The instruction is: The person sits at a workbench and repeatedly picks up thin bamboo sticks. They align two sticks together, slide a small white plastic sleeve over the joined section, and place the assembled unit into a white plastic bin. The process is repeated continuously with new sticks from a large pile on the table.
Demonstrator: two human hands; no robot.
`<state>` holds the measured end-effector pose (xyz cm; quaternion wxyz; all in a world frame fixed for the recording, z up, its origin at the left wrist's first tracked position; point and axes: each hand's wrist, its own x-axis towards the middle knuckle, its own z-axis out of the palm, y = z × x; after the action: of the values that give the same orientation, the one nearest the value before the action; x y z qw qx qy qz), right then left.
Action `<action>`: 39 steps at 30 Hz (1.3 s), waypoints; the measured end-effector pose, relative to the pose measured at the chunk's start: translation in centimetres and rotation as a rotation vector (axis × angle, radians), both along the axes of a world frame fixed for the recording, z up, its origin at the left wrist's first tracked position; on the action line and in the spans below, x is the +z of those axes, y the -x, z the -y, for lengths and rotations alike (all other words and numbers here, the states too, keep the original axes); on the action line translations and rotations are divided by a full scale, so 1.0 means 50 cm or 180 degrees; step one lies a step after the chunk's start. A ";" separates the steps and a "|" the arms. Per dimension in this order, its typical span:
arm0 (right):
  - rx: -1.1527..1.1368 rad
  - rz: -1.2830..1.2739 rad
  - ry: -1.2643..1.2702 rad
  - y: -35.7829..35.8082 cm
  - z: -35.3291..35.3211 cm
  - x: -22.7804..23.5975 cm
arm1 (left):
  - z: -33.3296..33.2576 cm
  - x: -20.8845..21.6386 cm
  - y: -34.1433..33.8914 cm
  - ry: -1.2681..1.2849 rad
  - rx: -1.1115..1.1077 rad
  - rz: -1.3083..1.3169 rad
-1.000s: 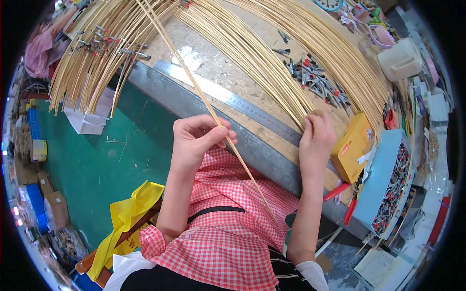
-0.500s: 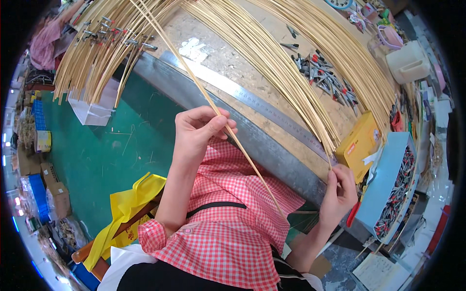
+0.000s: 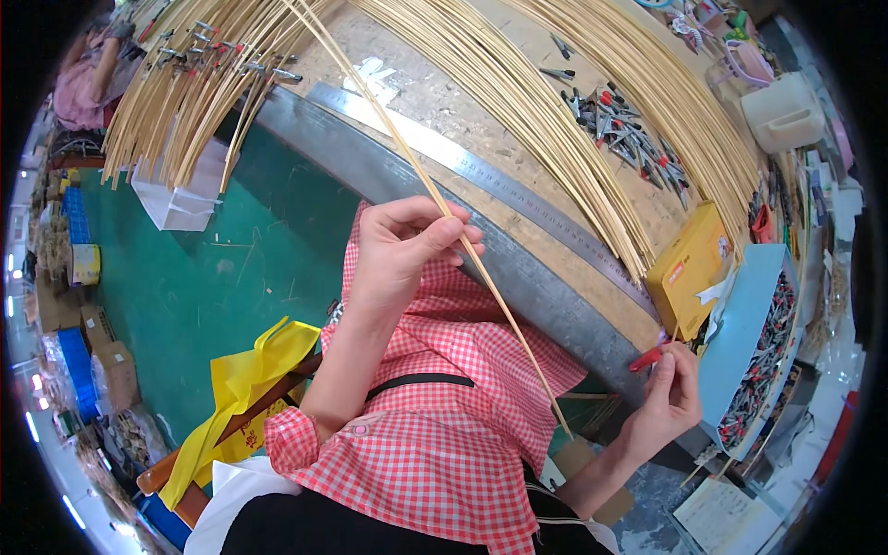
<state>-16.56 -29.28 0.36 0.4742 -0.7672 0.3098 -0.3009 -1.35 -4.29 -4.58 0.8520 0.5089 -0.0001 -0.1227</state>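
Note:
My left hand is closed in a pinch around a long, thin bamboo strip. The strip slants from the upper left, over the workbench, down across my red checked apron. Its lower end hangs free in front of me. My right hand is closed beside the bench's front edge, near a yellow box. A slim red object sticks out to the left of its fingertips; its kind is not clear. A thin pale tip also shows above those fingers. Long bundles of bamboo strips lie across the bench.
A steel ruler lies along the metal bench edge. Loose spring clips sit between bundles, and a blue box holds many more. Clamped strips overhang at left, above a white container. Yellow cloth drapes a wooden chair.
My left hand has moved slightly right with the strip. The right hand has shifted right and down, away from the bundle end; the red object now shows left of its fingertips.

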 end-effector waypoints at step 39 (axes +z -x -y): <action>0.2821 -0.0431 0.0427 -0.113 -0.163 -0.020 | -0.015 0.044 0.001 -0.0590 -0.0050 0.0273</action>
<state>-10.91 -21.15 -0.66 0.4851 -0.8728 -0.0384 -0.0374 -1.41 -3.53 -2.39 0.7995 0.5904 -0.0292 -0.1070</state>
